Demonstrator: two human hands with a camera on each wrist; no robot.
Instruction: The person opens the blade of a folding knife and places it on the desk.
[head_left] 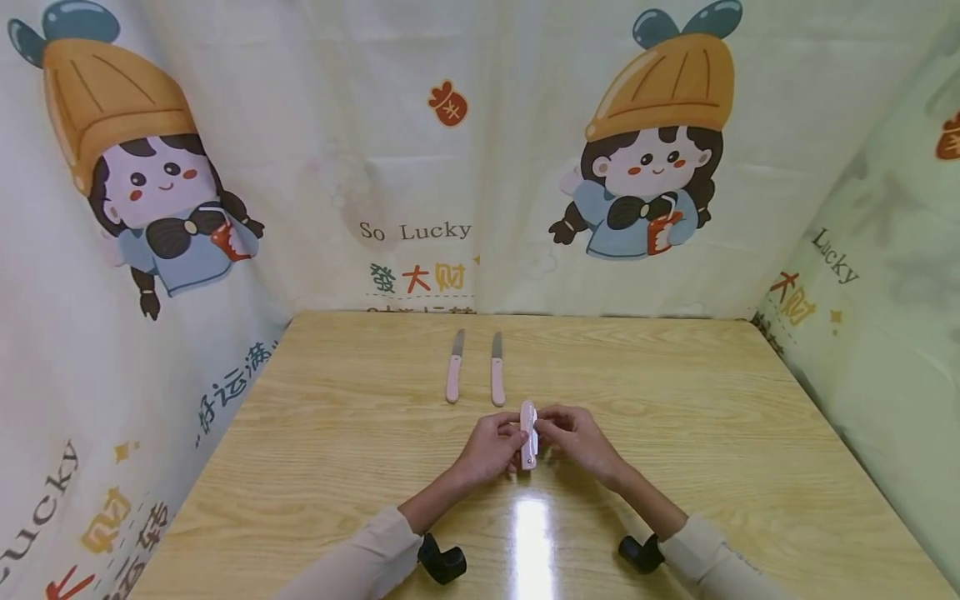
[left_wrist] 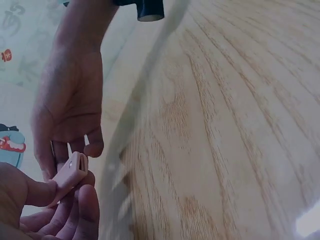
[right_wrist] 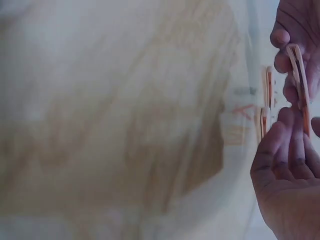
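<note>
My left hand grips a pink-handled folding knife between thumb and fingers, with the handle standing near upright above the table. At the knife's right side, the thumb and fingers of my right hand pinch the edge where the bright blade lies along the handle. The blade looks mostly folded in. In the left wrist view the slotted end of the pink handle faces the camera. The right wrist view shows the slot of the folding knife edge-on between both hands.
Two similar knives with blades out, a left one and a right one, lie side by side beyond my hands on the wooden table. A printed curtain borders the table at the back and sides. Bright glare shows in front.
</note>
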